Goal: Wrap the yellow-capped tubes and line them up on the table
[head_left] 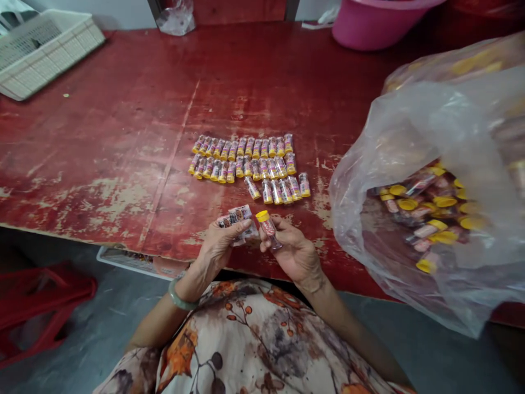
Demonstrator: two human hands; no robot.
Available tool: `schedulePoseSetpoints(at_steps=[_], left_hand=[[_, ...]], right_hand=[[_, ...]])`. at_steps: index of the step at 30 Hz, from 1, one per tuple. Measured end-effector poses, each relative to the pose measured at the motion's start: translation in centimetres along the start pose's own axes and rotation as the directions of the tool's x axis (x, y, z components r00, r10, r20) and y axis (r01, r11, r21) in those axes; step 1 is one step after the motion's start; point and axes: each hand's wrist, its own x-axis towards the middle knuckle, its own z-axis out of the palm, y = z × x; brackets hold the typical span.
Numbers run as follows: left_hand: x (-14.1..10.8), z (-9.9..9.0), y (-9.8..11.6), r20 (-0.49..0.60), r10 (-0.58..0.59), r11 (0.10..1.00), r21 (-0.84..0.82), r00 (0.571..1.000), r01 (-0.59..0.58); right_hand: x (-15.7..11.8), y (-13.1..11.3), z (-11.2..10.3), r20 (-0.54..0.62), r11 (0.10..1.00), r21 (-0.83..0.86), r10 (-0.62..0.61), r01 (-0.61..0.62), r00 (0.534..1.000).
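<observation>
Printed labels (235, 220) are pinched between the thumb and fingers of my left hand (217, 241), near the table's front edge. Just to the right, my right hand (293, 246) holds a small clear tube (268, 229) with a yellow cap, tilted, cap end up and toward the labels. Beyond my hands, several capped tubes (241, 146) lie side by side in two long rows. A shorter third row (283, 190) lies nearer to me, its leftmost tube slanted. At the right, an open clear plastic bag (369, 131) holds many loose yellow-capped tubes (435, 208).
The worn red table (102, 120) spans the view. A white plastic basket (53, 52) sits at the back left, a pink tub (369, 24) at the back right. A small clear bag (177, 19) lies at the back. Below the front edge are a white tray (135, 268) and a red stool (41, 295).
</observation>
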Motion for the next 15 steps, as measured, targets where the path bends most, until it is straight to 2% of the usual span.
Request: schedulePoseSetpoints(at_steps=[4,9,15], left_hand=[[0.1,-0.3,-0.1,-0.041,-0.025,0.999,-0.046,0.999,0.023],[0.0,-0.8,-0.1,-0.021,-0.012,0.999,-0.035,1.000,0.012],[-0.4,-0.7,-0.1,-0.025,0.018,0.998,-0.067,1.000,-0.019]], right_hand=[[0.1,0.8,-0.1,-0.021,0.999,-0.040,-0.001,0.000,1.000],[0.2,1.0,0.1,-0.114,0.999,-0.037,0.017,-0.021,0.993],[-0.1,0.0,0.2,-0.115,0.993,-0.105,-0.072,0.060,0.991]])
